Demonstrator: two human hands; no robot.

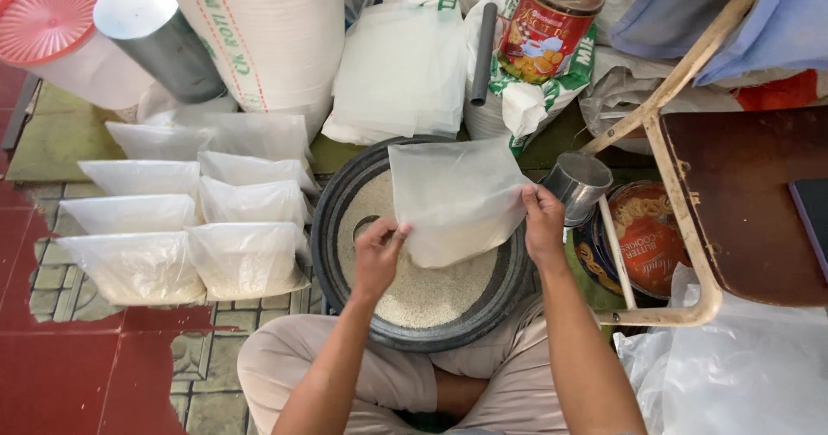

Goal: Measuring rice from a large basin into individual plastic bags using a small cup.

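Observation:
Both of my hands hold one clear plastic bag point(453, 195) over a wide dark round basin point(332, 219) filled with pale grain point(423, 297). My left hand point(379, 250) pinches the bag's lower left corner. My right hand point(543, 224) grips its right edge. The bag looks empty and hangs slightly tilted above the grain. I sit cross-legged with the basin against my knees.
Several filled plastic bags point(185, 219) lie in rows on the tiled floor at left. A small metal cup point(576, 185) rests on a round cookie tin point(642, 237) at right, beside a wooden chair point(690, 194). Large sacks point(267, 34), a red tin point(548, 25) and a red-lidded container point(47, 17) stand behind.

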